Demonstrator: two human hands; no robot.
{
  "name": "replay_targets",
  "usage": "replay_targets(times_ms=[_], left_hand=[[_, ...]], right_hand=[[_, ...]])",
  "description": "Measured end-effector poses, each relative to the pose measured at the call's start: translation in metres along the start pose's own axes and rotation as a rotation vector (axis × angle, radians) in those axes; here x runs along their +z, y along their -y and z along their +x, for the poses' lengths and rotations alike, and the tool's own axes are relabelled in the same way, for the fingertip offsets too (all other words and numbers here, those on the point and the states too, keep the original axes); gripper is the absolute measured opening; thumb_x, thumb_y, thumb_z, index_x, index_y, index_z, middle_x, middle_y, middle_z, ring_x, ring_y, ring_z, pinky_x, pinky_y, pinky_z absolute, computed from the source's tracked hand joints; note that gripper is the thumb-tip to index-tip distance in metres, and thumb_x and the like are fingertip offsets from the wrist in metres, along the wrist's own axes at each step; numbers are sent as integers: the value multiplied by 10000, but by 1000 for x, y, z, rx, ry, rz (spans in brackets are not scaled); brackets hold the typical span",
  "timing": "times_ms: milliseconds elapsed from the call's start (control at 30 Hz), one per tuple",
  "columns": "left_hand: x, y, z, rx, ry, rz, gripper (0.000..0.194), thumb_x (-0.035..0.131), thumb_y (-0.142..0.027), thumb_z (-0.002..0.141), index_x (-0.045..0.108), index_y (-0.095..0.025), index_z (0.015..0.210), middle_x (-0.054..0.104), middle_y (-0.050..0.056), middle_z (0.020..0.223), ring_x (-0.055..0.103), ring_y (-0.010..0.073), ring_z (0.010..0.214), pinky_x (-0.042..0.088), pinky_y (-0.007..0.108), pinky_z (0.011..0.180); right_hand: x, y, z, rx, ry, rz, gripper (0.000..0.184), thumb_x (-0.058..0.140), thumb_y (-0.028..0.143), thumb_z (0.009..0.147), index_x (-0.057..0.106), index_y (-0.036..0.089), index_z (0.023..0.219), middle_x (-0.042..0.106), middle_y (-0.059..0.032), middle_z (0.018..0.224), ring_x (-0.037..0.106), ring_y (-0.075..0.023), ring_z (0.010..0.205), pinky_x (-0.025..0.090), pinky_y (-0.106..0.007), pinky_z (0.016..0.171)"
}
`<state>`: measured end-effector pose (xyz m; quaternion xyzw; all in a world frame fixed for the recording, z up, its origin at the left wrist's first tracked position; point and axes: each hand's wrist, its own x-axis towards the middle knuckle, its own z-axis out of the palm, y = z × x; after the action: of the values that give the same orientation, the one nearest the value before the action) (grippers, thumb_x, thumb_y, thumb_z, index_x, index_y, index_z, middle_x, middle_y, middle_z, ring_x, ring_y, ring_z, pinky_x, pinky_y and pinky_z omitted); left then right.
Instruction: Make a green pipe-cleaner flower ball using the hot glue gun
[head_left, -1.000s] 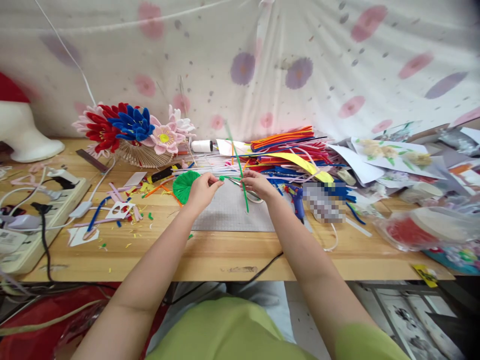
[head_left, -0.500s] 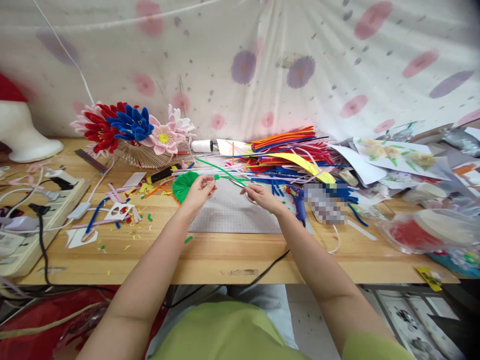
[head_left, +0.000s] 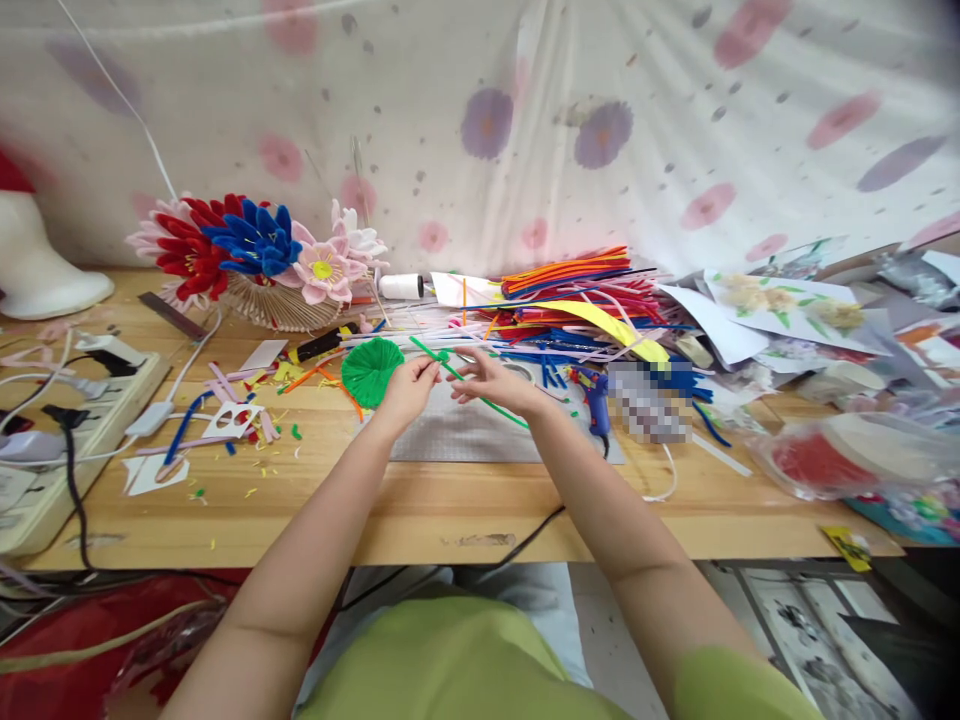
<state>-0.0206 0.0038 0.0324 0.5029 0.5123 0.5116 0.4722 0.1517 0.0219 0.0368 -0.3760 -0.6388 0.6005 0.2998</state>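
My left hand (head_left: 409,385) is pinched on a green pipe cleaner (head_left: 491,402) near its coiled end, just above a grey mat (head_left: 465,432). The green stem runs down and right under my right hand (head_left: 489,378), whose fingers close lightly around it. A round green pipe-cleaner disc (head_left: 370,370) lies just left of my left hand.
A heap of coloured pipe cleaners (head_left: 577,290) fills the back of the wooden table (head_left: 420,510). A blue glue gun (head_left: 596,398) lies right of the mat. Pipe-cleaner flowers (head_left: 247,245) stand at back left, a power strip (head_left: 82,410) at far left, papers and bags at right.
The green pipe cleaner has swung from pointing up to lying low and rightward. My right hand has slid left along it toward my left hand.
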Motion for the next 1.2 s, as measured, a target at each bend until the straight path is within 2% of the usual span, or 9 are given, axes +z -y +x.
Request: replay_targets(times_ms=[67,167,267,467,700,833,1000,1100,1200], left_hand=[[4,1,-2,15,18,27,197,592,-295,726,554,-174,576,484,-18,523,444,106,531,320,223,506],[3,3,-3,19,-22,14,180,585,-303,734,558,-172,614,493,-22,541,417,90,504,307,215,491],[-2,5,-2,28,-50,-14,157,583,-303,737,560,-173,652,503,-28,564,401,78,494,295,209,486],[-3,10,0,96,-55,63,150,518,-299,783,549,-182,695,504,-33,582,363,77,469,271,217,486],[-4,-6,-7,228,-123,464,137,509,-148,772,557,-189,651,540,6,619,482,144,615,337,256,637],[0,-6,-9,277,-92,567,177,502,-98,758,560,-188,617,538,35,643,518,186,713,361,279,705],[4,-1,-14,343,28,764,190,438,-122,814,623,-164,812,600,73,822,538,194,811,391,297,739],[2,0,-16,406,150,739,193,427,-133,818,616,-159,785,587,54,766,529,166,738,396,281,690],[-2,1,-15,424,187,538,164,443,-161,808,597,-163,748,567,19,698,515,134,679,397,251,655]], right_hand=[[9,5,13,-63,-96,-62,478,630,351,700,482,226,1137,550,21,778,505,-84,600,392,-214,536],[11,8,23,-147,-209,-241,214,557,351,749,575,181,876,451,51,592,409,-81,557,325,-214,535],[6,5,20,-168,-243,-301,218,521,381,764,572,171,739,418,47,582,358,-82,547,288,-227,541],[8,6,8,-120,-307,-377,187,466,336,789,540,180,718,415,45,559,361,-90,527,278,-226,530],[3,14,5,-224,-257,-533,162,554,328,750,590,172,736,567,-4,705,485,-124,679,349,-241,643],[-1,32,2,-301,-228,-715,118,557,265,767,629,176,738,608,-21,751,526,-137,725,362,-244,676],[-5,54,13,-371,-188,-917,104,585,231,760,670,172,744,621,-31,781,536,-144,760,353,-243,677],[-12,52,29,-355,-149,-902,98,614,240,738,679,166,742,627,-28,795,539,-138,764,353,-240,679],[-18,41,40,-293,-81,-810,140,616,278,734,674,151,748,629,-19,760,534,-132,748,353,-232,666]])
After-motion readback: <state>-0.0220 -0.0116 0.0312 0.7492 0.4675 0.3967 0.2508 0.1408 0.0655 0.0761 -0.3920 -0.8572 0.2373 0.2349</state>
